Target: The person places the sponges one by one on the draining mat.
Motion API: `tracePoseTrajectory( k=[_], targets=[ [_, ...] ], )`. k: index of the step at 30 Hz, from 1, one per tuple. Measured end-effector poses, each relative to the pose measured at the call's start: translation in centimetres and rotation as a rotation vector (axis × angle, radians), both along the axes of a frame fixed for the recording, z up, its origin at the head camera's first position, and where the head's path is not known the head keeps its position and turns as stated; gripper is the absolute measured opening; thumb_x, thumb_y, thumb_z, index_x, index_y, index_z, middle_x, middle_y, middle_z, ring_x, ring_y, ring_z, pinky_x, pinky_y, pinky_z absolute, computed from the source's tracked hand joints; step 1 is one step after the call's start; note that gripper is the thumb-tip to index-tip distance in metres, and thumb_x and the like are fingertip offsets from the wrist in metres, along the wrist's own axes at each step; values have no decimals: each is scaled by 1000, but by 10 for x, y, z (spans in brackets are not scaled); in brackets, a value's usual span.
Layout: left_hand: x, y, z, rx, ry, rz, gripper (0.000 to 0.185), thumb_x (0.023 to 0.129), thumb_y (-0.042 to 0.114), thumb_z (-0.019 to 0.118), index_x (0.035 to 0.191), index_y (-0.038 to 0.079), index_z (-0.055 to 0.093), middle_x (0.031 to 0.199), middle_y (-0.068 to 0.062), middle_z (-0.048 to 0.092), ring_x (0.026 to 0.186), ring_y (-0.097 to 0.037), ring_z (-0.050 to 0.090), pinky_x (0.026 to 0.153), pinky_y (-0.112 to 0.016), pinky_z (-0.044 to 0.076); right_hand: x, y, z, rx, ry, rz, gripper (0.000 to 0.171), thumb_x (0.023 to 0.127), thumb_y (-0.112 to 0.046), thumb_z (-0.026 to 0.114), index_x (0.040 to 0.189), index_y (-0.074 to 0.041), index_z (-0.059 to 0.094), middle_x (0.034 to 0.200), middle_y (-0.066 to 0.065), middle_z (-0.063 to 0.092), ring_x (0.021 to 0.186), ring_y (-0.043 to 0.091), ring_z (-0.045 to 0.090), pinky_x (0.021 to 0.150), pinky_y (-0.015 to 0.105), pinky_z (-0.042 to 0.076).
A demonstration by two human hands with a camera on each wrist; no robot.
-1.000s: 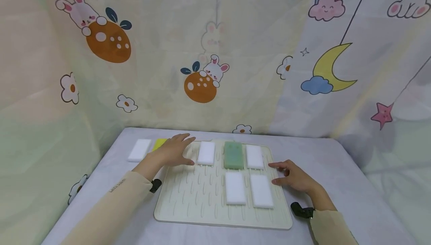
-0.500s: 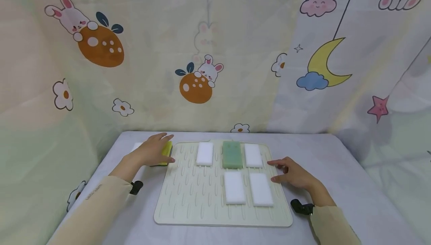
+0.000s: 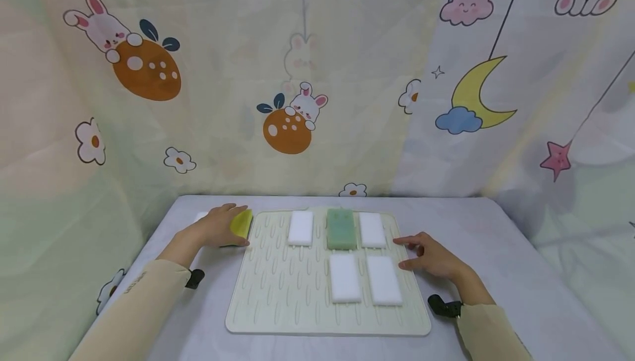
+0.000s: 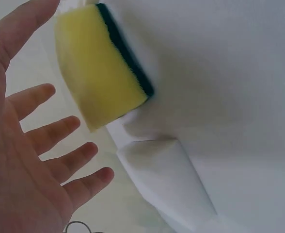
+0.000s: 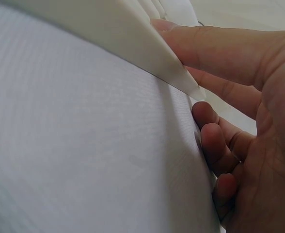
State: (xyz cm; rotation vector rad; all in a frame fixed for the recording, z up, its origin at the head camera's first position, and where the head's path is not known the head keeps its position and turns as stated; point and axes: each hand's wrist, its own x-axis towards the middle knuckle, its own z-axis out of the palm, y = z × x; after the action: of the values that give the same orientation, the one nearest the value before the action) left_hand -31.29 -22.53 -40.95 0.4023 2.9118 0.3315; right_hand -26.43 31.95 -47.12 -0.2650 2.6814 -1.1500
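Observation:
My left hand (image 3: 213, 229) reaches around a yellow sponge (image 3: 242, 223) just left of a cream ribbed mat (image 3: 278, 306). In the left wrist view the fingers are spread and stand apart from the sponge, which has a dark green scouring side. A white block (image 4: 166, 174) lies beside it, mostly hidden by the hand in the head view. At the mat's right edge rests my right hand (image 3: 434, 262), index finger extended and thumb on the rim, the other fingers loosely curled. On the mat lie a green sponge (image 3: 340, 230) and several white sponge blocks (image 3: 384, 280).
The mat lies on a table with a white cloth (image 3: 496, 251). A printed curtain (image 3: 223, 74) with rabbits and flowers hangs behind the table and along its sides. Bare ribbed mat shows at the left and front.
My left hand has moved left from over the mat's back left corner to the yellow sponge, lowering around it. The right hand has stayed at the mat's edge. The head view shifted slightly.

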Motion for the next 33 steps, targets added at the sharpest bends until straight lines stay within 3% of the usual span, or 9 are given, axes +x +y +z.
tracePoseTrajectory(
  k=[5, 16, 27, 33],
  targets=[
    [-2, -2, -4, 17, -23, 20, 100, 79, 51, 86, 160, 13, 40, 162, -29, 33, 147, -55, 34, 112, -72, 34, -1, 0, -1, -14, -5, 5, 68, 77, -26, 91, 139, -12, 67, 117, 15, 46, 94, 25, 36, 76, 37, 33],
    [-13, -7, -13, 32, -44, 0, 101, 79, 51, 87, 159, 11, 41, 159, -26, 40, 145, -49, 40, 114, -67, 36, -2, 1, -1, -6, 8, 17, 67, 79, -28, 90, 139, -13, 67, 117, 15, 47, 93, 24, 36, 76, 34, 33],
    [-12, -2, -6, 9, -64, -7, 95, 83, 46, 85, 159, 9, 41, 158, -27, 42, 145, -49, 40, 117, -65, 34, -1, 0, 1, 16, 15, 8, 67, 79, -29, 90, 140, -14, 66, 119, 15, 48, 95, 24, 37, 77, 34, 33],
    [-12, -1, -7, 20, -81, 31, 94, 84, 45, 85, 159, 12, 41, 158, -25, 44, 145, -47, 41, 118, -64, 33, -2, 0, 1, 16, 9, 9, 67, 79, -30, 90, 140, -13, 66, 117, 15, 48, 94, 24, 37, 77, 34, 34]
  ],
)
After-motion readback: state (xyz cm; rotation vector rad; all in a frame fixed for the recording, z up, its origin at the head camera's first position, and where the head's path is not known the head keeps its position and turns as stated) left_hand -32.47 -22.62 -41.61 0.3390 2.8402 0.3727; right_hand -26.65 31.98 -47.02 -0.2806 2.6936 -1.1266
